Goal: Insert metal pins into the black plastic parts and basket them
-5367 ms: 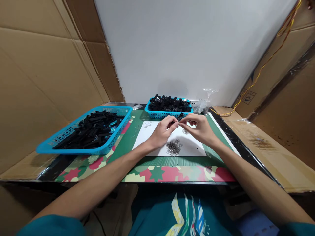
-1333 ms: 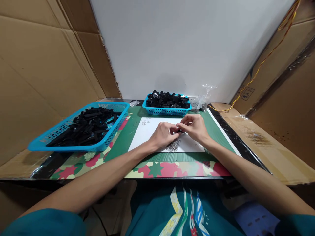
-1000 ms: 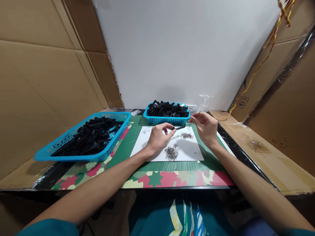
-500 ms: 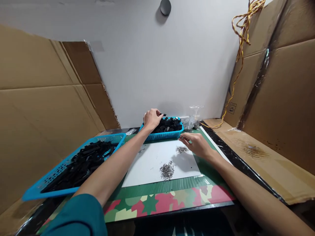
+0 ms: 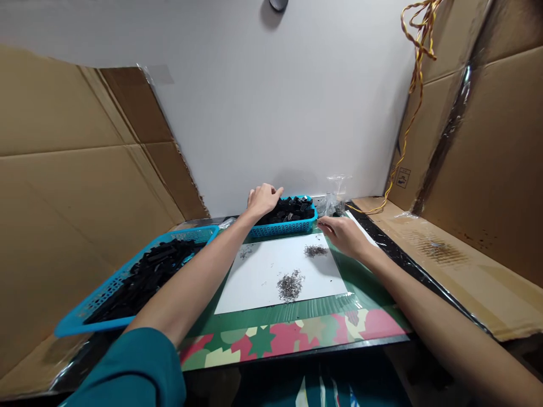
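Note:
My left hand (image 5: pixel 263 200) is over the left part of a small blue basket (image 5: pixel 282 228) at the back. Its thumb stands apart from the other fingers, which partly hide behind the hand, and no piece shows in it. Small black plastic pieces (image 5: pixel 294 210) fill this basket. My right hand (image 5: pixel 341 233) is just right of the basket, thumb and fingertips pinched together; what they hold is too small to make out. Below the hands lies a white sheet (image 5: pixel 254 285) with a larger pile of tiny metal parts (image 5: pixel 290 285) and a smaller pile (image 5: pixel 315 250) near its right edge.
A larger blue basket (image 5: pixel 68 327) of black pieces stands left, partly behind my left forearm. Clear plastic bags (image 5: pixel 328 204) sit behind my right hand. Cardboard walls (image 5: pixel 85 198) flank the table, and a twisted yellow cord (image 5: pixel 408 133) hangs at right.
The black piece that showed at my left hand's fingertips is no longer visible there, and the thumb has lifted. My right hand has shifted slightly up and right, still pinched. The view has tilted slightly.

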Tool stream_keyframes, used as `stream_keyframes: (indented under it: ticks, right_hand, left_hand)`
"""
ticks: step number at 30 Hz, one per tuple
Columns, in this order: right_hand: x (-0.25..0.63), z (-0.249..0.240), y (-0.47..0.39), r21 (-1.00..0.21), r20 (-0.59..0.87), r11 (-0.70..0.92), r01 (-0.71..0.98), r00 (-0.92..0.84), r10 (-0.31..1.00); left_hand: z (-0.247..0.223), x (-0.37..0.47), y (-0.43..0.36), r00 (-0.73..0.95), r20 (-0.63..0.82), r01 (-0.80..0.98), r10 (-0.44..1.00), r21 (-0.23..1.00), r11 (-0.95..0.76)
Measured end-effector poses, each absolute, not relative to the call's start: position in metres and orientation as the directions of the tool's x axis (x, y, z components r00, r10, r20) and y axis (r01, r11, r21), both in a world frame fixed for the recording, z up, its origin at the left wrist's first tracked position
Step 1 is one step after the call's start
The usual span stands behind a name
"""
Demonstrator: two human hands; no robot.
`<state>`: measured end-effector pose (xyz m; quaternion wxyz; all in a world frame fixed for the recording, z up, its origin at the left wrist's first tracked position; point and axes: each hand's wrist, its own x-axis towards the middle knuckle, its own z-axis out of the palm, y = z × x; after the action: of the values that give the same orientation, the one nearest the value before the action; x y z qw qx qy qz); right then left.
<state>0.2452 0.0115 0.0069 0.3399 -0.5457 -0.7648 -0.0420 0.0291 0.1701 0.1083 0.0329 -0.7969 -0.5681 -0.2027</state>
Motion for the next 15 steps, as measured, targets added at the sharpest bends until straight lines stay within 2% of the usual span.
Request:
stream_keyframes:
  ticks: [4, 7, 10, 15]
  right_hand:
    - [0.252, 0.001, 0.012, -0.363, 0.463, 0.357, 0.861, -0.166, 0.871]
    - [0.254, -0.004, 0.012, -0.407, 0.427, 0.423, 0.809, -0.241, 0.872]
    - [0.251, -0.006, 0.010, -0.438, 0.459, 0.486, 0.756, -0.277, 0.844]
    - [0.243, -0.008, 0.008, -0.428, 0.483, 0.546, 0.720, -0.328, 0.812]
  left_hand:
    - [0.124, -0.032, 0.170, 0.263, 0.296, 0.945, 0.918, 0.115, -0.308]
    - [0.137, -0.107, 0.155, 0.194, 0.238, 0.979, 0.952, 0.017, -0.204]
    - [0.141, -0.181, 0.130, 0.091, 0.182, 0.994, 0.979, -0.070, -0.079]
    - [0.118, -0.243, 0.098, 0.072, -0.007, 0.996, 0.997, -0.052, -0.072]
